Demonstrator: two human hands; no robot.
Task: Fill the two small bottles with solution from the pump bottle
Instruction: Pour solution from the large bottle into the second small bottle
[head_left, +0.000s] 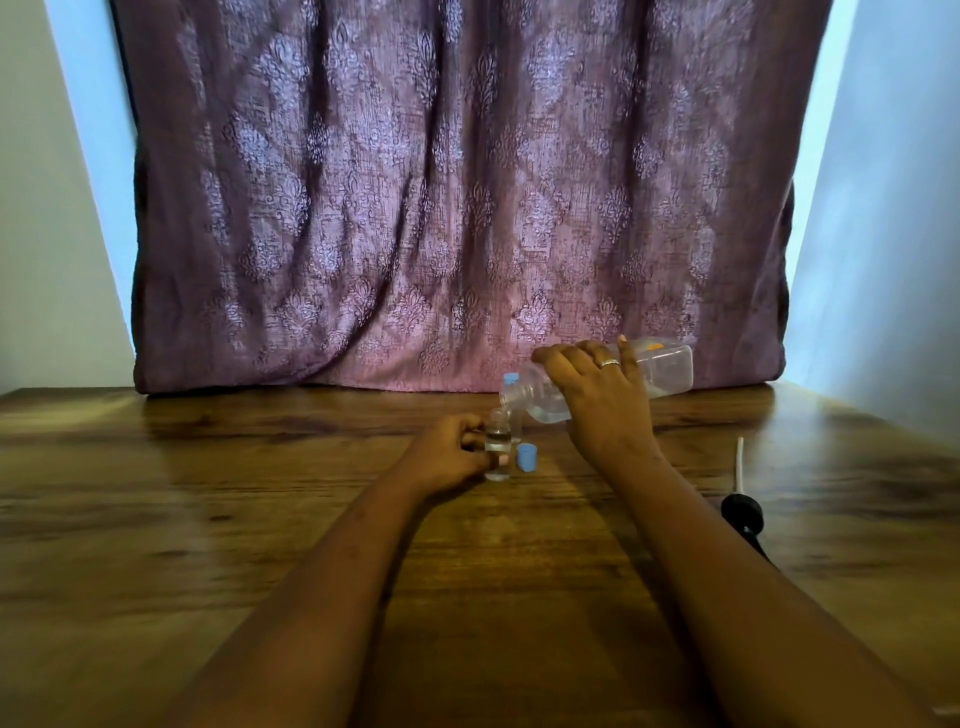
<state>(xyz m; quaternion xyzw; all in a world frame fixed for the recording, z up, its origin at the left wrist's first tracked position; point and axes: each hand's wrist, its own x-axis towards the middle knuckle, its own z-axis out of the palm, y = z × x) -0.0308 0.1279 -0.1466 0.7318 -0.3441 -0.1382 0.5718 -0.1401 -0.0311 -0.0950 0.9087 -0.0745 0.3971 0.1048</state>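
1. Step in hand: pouring from the pump bottle (665, 366), its pump taken off, into the nearer small bottle (497, 447).
2. Method, as a judgement: set the big mouth squarely over the narrow neck, tip by small degrees for a thin stream, and press the small bottle flat to the table (208, 519). Stop short of the neck and level the big bottle before drawing it away.
3. Hazard: a wide mouth over a narrow one. A quick tilt would likely run liquid down the outside and onto the wood.
4. Right grip (597, 395): palm down over the pump bottle's shoulder, fingers curled round its far side and holding it off the table. The wrist is bent and the forearm reaches in from the lower right. The bottle lies nearly level, mouth dipped to the left, with clear liquid pooled toward the neck.
5. Left grip (449, 454): fingers and thumb pinch the small bottle by its sides and steady it. The forearm lies low over the table.
6. Small bottle: upright on the table at mid-width, directly under the big bottle's mouth.
7. Blue cap (526, 457): off, standing on the table just right of the small bottle.
8. Second small bottle: a clear shape close behind the first, with a second blue cap (510, 378) above it, may be this item. The view is too blurred to confirm.
9. Pump head (743, 512): black, with a white tube, lying on the table well to the right.
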